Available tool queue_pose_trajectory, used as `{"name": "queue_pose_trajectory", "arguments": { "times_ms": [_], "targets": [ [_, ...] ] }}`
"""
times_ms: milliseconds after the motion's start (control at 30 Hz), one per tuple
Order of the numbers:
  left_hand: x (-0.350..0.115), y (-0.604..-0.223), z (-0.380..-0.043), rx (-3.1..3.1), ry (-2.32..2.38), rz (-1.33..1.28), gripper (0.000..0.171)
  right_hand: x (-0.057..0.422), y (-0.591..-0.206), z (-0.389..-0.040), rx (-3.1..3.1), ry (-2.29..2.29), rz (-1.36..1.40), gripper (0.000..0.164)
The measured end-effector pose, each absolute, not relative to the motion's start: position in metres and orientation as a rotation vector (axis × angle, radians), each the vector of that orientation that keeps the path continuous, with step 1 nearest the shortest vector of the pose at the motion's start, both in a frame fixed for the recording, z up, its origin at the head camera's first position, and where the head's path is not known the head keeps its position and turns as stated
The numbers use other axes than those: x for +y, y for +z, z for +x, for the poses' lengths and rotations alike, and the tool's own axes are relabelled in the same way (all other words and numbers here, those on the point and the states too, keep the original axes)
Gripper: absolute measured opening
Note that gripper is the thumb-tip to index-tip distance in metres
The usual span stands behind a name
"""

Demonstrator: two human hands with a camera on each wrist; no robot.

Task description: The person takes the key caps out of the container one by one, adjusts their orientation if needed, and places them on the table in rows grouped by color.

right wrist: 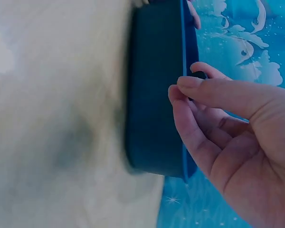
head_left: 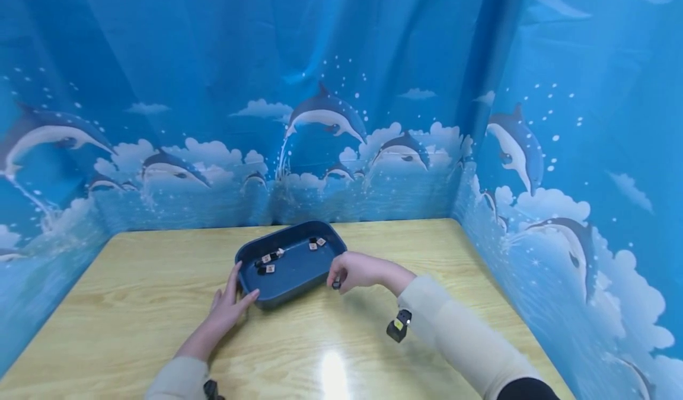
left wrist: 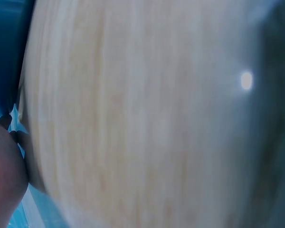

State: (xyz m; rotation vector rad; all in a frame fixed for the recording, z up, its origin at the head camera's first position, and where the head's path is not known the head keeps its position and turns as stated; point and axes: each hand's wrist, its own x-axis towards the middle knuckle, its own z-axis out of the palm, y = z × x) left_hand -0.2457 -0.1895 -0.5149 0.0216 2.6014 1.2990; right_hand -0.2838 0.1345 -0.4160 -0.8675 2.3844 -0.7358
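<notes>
A dark blue tray (head_left: 299, 268) sits toward the back of the table. Several small pieces (head_left: 270, 268), black with pale, reddish-marked faces, lie in it in two loose groups. My left hand (head_left: 229, 306) rests at the tray's near left corner, fingers along its left side and thumb at the front rim. Just off the front right corner, my right hand (head_left: 349, 271) pinches a small black piece (head_left: 336, 284) between thumb and fingers. In the right wrist view, the fingers mostly hide that black piece (right wrist: 198, 75), so I cannot tell its exact kind.
The wooden table (head_left: 443, 269) has a bright glare spot near its front. A blue curtain (head_left: 213, 92) printed with dolphins hangs behind it and along both sides. Small black devices (head_left: 399, 326) are strapped to the sleeves.
</notes>
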Motion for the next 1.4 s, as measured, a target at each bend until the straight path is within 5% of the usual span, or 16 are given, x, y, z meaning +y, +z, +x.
{"name": "queue_pose_trajectory", "arguments": {
  "times_ms": [667, 1400],
  "targets": [
    [-0.190, -0.514, -0.245, 2.628, 1.296, 0.038, 0.090, 0.131, -0.474, -0.275, 2.531, -0.915, -0.583, 0.019],
    [-0.189, -0.516, -0.246, 2.617, 1.289, -0.007, 0.090, 0.127, -0.485, -0.269, 2.644, -0.842, -0.550, 0.016]
  ]
}}
